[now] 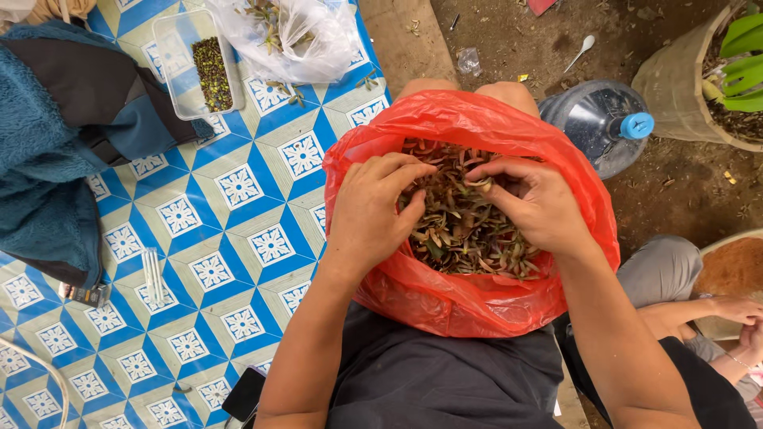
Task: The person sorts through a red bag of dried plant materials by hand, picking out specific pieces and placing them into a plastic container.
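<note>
a red plastic bag (469,302) sits open on the person's lap, filled with a heap of small dried pods and leaf bits (465,230), brown with some green and purple. both hands are inside the bag's mouth. the left hand (373,206) lies over the near left rim with its fingers curled down and the thumb pressed toward them, resting on the heap; whether it pinches a piece cannot be told. the right hand (536,202) reaches in from the other side, and its fingertips are pinched together on a small pale pod (479,182) at the top of the heap. the two hands are close, fingertips nearly meeting over the middle of the bag. to the left lies a blue and white patterned mat (238,230), and on it a clear plastic tub (179,59) with a strip of dark seeds (211,73), a clear plastic bag (306,40) holding more pods, and a teal cloth (40,159). a large water bottle with a blue cap (600,123) lies on the dirt beyond the red bag. another person's arm (715,310) shows at the lower right.
</note>
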